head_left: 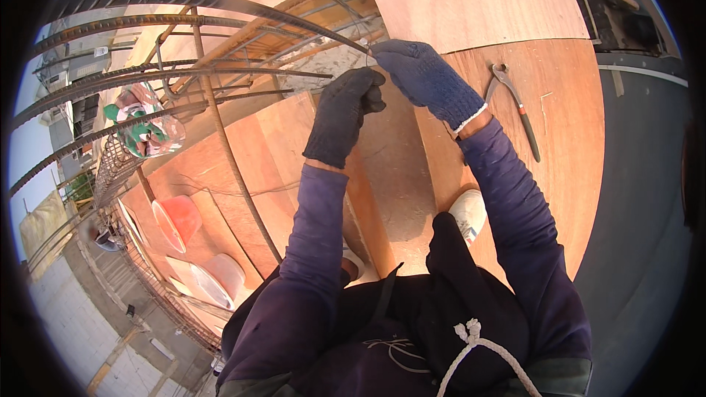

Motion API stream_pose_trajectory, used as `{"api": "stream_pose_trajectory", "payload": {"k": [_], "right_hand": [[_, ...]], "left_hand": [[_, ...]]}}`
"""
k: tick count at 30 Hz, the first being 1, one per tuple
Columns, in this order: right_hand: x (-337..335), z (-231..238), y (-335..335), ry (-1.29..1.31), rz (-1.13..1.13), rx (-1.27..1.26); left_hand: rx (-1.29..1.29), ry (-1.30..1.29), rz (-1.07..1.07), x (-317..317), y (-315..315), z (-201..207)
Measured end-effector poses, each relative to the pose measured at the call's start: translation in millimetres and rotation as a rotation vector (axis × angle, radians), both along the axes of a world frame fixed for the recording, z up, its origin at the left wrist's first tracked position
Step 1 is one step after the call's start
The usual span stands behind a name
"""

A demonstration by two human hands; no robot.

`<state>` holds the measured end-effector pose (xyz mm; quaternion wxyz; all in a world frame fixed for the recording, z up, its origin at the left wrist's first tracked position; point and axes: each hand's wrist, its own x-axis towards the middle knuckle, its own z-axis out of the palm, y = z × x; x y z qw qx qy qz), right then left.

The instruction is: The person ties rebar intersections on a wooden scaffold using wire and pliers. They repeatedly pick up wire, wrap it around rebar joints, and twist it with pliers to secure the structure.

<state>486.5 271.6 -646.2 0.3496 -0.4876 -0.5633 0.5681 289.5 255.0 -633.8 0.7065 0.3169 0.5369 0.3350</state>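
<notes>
My left hand (344, 117), in a dark grey knit glove, is closed with its fingers curled; what is in them is hidden. To its upper right, my right hand (426, 77) wears a blue knit glove with a white cuff. Its fingers are closed beside the tip of a long ribbed rebar (220, 1). A fine wire (367, 59) seems to show between the two hands, too thin to follow. Right of my right wrist, a pair of end-cutting pincers (518, 106) lies on the plywood (566, 140), its jaws pointing away from me.
Several rebars (95, 88) stick out at the left, crossed by a thinner upright bar (224, 129). A red cone-shaped container (180, 222) and a pale one (220, 279) stand lower left. A patterned bundle (143, 121) is behind the bars. Plywood edges border a channel (397, 176) by my shoes (468, 217).
</notes>
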Motion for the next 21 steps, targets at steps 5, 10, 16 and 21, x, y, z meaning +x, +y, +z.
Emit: {"api": "stream_pose_trajectory", "payload": {"k": [5, 10, 16, 21], "right_hand": [[-14, -7, 0, 0.071, -0.073, 0.067], [-18, -3, -1, -0.550, 0.005, 0.762], [0, 16, 15, -0.549, 0.061, 0.842], [-3, 23, 15, -0.668, 0.198, 0.747]], "left_hand": [[-0.006, -0.094, -0.032, -4, 2, -11], [-0.096, -0.463, 0.114, 14, -7, -13], [-0.010, -0.562, 0.113, 33, -7, -12], [0.011, -0.212, 0.105, 26, -2, -7]]}}
